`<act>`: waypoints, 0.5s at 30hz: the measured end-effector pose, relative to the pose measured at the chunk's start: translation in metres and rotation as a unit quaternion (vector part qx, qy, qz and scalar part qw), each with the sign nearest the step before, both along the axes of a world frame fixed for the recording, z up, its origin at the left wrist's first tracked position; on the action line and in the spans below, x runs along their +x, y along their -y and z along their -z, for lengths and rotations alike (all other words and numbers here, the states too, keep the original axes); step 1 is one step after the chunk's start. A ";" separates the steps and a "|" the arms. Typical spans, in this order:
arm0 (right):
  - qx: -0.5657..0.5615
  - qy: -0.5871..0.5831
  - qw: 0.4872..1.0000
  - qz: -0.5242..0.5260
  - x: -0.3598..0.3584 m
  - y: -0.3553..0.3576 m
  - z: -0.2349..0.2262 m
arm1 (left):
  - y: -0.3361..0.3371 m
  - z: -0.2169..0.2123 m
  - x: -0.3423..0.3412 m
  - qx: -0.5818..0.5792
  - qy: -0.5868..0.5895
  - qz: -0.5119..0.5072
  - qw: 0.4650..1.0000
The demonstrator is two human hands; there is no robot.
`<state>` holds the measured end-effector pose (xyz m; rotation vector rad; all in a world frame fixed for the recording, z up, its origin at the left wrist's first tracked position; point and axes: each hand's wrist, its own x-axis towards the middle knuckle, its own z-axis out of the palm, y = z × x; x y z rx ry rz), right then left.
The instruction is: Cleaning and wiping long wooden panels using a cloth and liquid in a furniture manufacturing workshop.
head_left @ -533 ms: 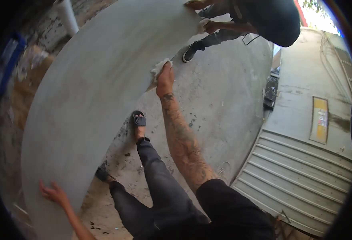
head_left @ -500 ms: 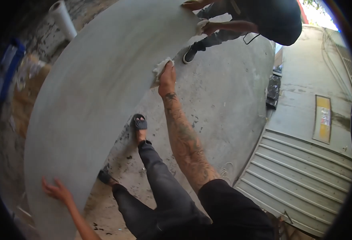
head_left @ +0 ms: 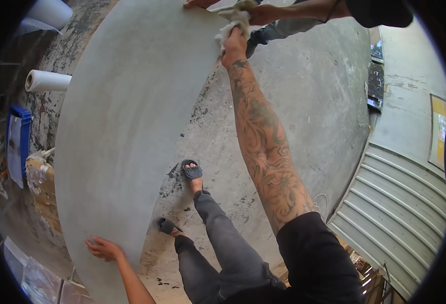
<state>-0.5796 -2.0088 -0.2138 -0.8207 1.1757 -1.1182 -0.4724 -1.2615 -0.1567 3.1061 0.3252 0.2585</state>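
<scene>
Nearest, a black sleeve (head_left: 319, 248) and dark grey trousers (head_left: 228, 238) are seen at the lower edge, with a dark sandal (head_left: 192, 172) worn on each foot beside a large pale grey panel (head_left: 116, 111). The panel is stretched along the person's left, from the lower edge of the view to the upper one, its outline bowed by the lens; what it is supported by cannot be told. On its near part the left hand (head_left: 105, 249) is laid with the fingers loosely spread, and nothing is seen to be held in it. Farther along, at the panel's right edge, a white fluffy wad (head_left: 223, 40) is gripped by the right hand (head_left: 235, 48), the thumb set on top and the other fingers mostly hidden. Just beyond, a pale cloth (head_left: 243, 19) is held in a co-worker's hand (head_left: 264, 15); whether the wad and the cloth are touching cannot be made out. The co-worker's other hand (head_left: 200, 3) is placed at the panel's edge, partly cut off by the frame. Past the panel's left side, a worn cardboard box (head_left: 44, 202), a blue crate (head_left: 24, 121) and a white roll (head_left: 50, 81) are seen. Across the stained concrete floor (head_left: 304, 91), a ribbed metal sheet (head_left: 400, 202) and a pale wall (head_left: 405, 76) are shown at the right.
</scene>
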 end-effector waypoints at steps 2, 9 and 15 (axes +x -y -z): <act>-0.038 -0.014 0.998 -0.047 -0.015 0.021 0.005 | 0.019 0.009 -0.010 0.004 -0.030 -0.020 0.999; 0.052 -0.021 0.997 -0.058 -0.020 -0.137 -0.011 | -0.003 -0.011 0.001 0.043 -0.019 0.006 0.999; -0.023 0.008 0.999 -0.047 -0.016 0.005 -0.003 | -0.016 0.020 -0.012 0.032 -0.008 0.039 0.999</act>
